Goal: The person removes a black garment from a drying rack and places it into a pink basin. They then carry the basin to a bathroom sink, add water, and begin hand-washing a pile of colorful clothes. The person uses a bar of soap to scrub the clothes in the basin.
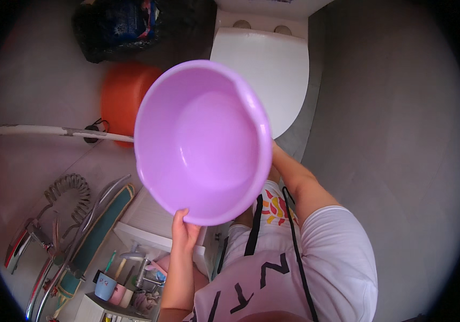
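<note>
A purple plastic basin [217, 137] fills the middle of the view, tilted so that its inside faces me. Nothing lies in it. My left hand [185, 229] grips the near rim, thumb over the edge and the other fingers out of sight underneath. On the right, my right forearm [294, 165] reaches to the basin's side; the hand itself is hidden behind the basin. Beyond the basin, partly covered by it, is a toilet with its white lid [270, 68] down.
An orange plastic container [119, 96] stands behind the basin at left, near a worn white pipe [53, 131]. A black plastic bag [113, 32] lies farther back. Lower left are a coiled hose [75, 193], a green cloth strip [101, 233], a cabinet [149, 225] and a blue cup [105, 285].
</note>
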`<move>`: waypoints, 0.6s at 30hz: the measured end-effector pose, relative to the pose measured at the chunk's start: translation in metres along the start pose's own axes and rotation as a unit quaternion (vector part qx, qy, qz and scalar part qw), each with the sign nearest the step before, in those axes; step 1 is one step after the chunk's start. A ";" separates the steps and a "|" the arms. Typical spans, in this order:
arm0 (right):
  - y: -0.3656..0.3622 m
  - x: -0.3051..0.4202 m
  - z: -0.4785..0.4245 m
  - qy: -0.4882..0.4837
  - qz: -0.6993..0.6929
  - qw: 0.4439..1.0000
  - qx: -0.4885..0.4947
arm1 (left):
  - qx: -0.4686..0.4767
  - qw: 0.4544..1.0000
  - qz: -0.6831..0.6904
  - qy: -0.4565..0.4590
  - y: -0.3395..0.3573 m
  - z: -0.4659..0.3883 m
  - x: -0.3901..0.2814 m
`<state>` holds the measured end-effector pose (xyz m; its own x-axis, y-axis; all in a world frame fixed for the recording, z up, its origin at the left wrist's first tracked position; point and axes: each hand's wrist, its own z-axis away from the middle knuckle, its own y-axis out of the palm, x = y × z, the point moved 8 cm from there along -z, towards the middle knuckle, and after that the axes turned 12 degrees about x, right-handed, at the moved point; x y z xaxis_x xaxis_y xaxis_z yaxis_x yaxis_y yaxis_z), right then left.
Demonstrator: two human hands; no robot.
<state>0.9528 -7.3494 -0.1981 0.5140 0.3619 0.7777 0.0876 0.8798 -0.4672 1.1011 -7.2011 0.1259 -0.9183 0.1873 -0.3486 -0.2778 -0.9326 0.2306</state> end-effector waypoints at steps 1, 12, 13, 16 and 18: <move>0.006 -0.001 0.003 0.018 -0.024 1.000 0.000 | 0.008 1.000 -0.014 -0.011 -0.003 -0.014 0.006; -0.029 -0.036 0.099 0.173 -0.149 0.968 -0.109 | 0.102 0.982 -0.154 -0.043 0.039 -0.137 0.043; -0.044 -0.049 0.114 0.260 -0.110 0.958 -0.049 | 0.117 0.979 -0.160 -0.051 0.043 -0.148 0.050; -0.099 -0.084 0.168 0.325 -0.016 0.940 -0.100 | 0.110 0.981 -0.159 -0.019 0.047 -0.170 0.069; -0.134 -0.110 0.191 0.384 -0.027 0.917 -0.104 | 0.048 0.974 -0.219 0.033 0.035 -0.191 0.072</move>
<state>0.7218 -7.4482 -0.1403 0.9462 -0.0754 0.3148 0.2516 0.7831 -0.5688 1.0794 -7.2794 -0.0647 -0.6865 0.5369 -0.4904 -0.6668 -0.7338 0.1301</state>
